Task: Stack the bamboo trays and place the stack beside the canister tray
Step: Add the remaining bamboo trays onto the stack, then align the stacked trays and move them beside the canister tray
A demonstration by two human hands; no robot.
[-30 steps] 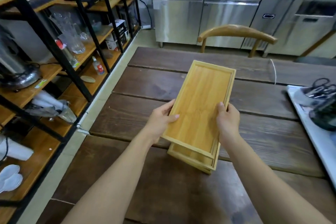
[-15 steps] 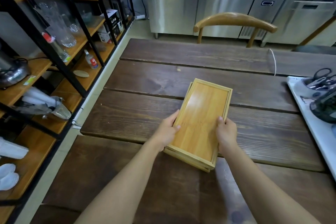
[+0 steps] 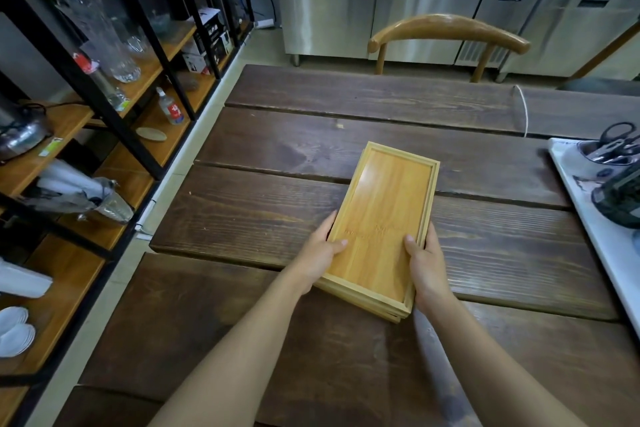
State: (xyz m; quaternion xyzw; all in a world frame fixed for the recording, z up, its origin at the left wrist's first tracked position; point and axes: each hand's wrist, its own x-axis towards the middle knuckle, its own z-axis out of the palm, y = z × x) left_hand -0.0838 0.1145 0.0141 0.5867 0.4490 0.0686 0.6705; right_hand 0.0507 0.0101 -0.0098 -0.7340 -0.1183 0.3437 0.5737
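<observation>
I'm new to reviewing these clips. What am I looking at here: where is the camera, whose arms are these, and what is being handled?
There is no machine here. The single view comes from a wide-angle camera worn on a person's head, looking down at their own bare arms. The left hand and right hand grip the two long sides of a stack of bamboo trays, thumbs over the rim. The stack sits low over a dark wooden table; whether it rests on the table I cannot tell. At the right edge lies a white tray with a canister holding scissors. The stack is not beside it yet.

Head cam – looks fwd and down, close over table [image 3: 277,211].
</observation>
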